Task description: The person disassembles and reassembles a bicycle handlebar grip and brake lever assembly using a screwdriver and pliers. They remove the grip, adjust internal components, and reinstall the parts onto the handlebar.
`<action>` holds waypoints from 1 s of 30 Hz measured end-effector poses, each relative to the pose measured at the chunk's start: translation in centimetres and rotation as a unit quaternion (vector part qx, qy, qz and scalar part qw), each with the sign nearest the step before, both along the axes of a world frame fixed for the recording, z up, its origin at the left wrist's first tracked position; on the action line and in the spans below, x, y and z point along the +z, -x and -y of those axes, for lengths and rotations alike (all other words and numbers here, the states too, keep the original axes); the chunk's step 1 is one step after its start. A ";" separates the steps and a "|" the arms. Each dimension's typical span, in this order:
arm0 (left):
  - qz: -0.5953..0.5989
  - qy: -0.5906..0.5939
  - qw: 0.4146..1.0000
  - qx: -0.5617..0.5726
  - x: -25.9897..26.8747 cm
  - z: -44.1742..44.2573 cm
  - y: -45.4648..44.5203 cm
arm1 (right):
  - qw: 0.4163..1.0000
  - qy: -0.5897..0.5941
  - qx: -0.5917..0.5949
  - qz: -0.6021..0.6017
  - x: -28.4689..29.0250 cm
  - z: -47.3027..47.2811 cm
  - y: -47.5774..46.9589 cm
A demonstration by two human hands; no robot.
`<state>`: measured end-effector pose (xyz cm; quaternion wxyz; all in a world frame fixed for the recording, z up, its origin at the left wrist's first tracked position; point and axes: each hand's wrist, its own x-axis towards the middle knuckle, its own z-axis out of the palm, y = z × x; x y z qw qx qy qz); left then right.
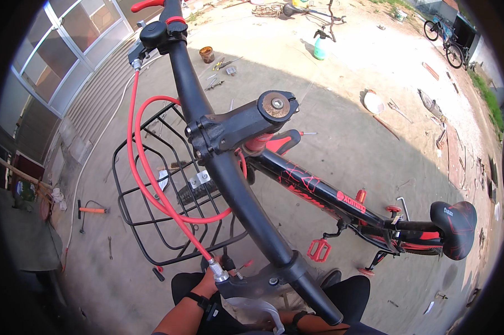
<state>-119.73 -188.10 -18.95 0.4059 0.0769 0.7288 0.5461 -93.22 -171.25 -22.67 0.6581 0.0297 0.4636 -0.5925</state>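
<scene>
A children's bicycle with a black and red frame (306,180) stands before me, its black handlebar (252,205) crossing close to the camera. The near bar end lacks a grip. On it sits a brake lever (256,307) joined to a red brake cable (193,240). My left hand (210,281) is low behind the cable's metal adjuster, next to a black and red part (229,263); whether it grips that part is unclear. My right hand (266,321) lies mostly hidden behind the brake lever, so its hold cannot be seen. A black wire basket (128,215) is beyond the bar.
An orange-handled hammer (93,210) and a wrench (109,248) lie on the concrete at left. Pliers (219,65) and a rusty can (207,54) are farther off. A green sprayer (320,48) and white bucket (373,103) stand beyond. The saddle (453,230) extends right.
</scene>
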 end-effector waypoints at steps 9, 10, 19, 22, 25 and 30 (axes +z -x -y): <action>0.058 0.070 0.996 0.000 0.7 0.6 -1.4 | 1.000 0.009 0.001 0.008 -1.5 0.4 -1.8; 0.048 0.066 0.997 0.002 -0.1 1.1 -1.2 | 1.000 0.011 0.001 0.005 -1.5 0.6 -1.7; 0.010 0.046 0.999 0.008 2.5 -3.3 2.3 | 0.999 0.016 0.019 -0.034 -1.3 -0.1 4.4; -0.063 0.050 0.995 -0.064 -0.9 -2.6 4.3 | 0.999 0.011 0.026 -0.046 -3.5 0.1 5.2; -0.363 0.041 0.902 -0.228 -9.7 3.6 5.3 | 0.996 0.027 0.057 -0.065 -4.0 1.0 4.9; -0.070 -0.051 0.994 -0.066 -6.3 -3.0 7.0 | 0.995 -0.011 0.045 -0.089 -8.9 -1.4 5.5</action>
